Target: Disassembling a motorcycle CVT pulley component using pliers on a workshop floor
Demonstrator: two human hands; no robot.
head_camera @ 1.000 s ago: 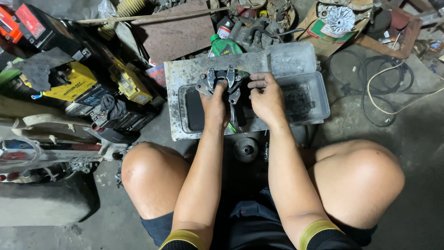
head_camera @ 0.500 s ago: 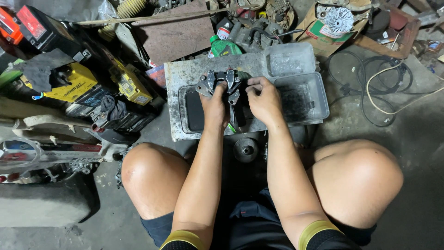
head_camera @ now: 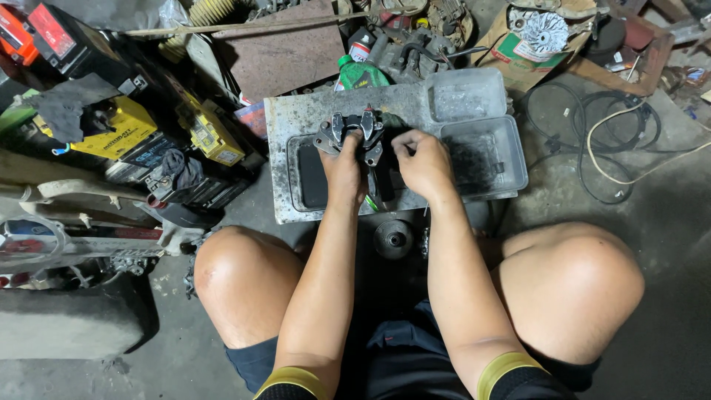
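— Barely anything has shifted since a second ago: my left hand [head_camera: 344,167] and the grey metal bracket part [head_camera: 354,133] sit a touch closer to the right hand than before, both hands over the same slab.

— What are you gripping?

— I've got my left hand closed round the lower end of that bracket part, holding it upright over the grey metal slab [head_camera: 296,118]. My right hand [head_camera: 424,163] is curled just beside it, fingers bent inward near the part's right edge; whether it pinches anything, I cannot tell.

— And around you?

— I see a clear plastic tray [head_camera: 511,159] touching the slab's right side, a green bottle [head_camera: 359,74] behind it, a black round rubber piece [head_camera: 392,238] on the floor between my knees, yellow-and-black batteries [head_camera: 133,130] to my left, and coiled cables [head_camera: 615,141] to my right.
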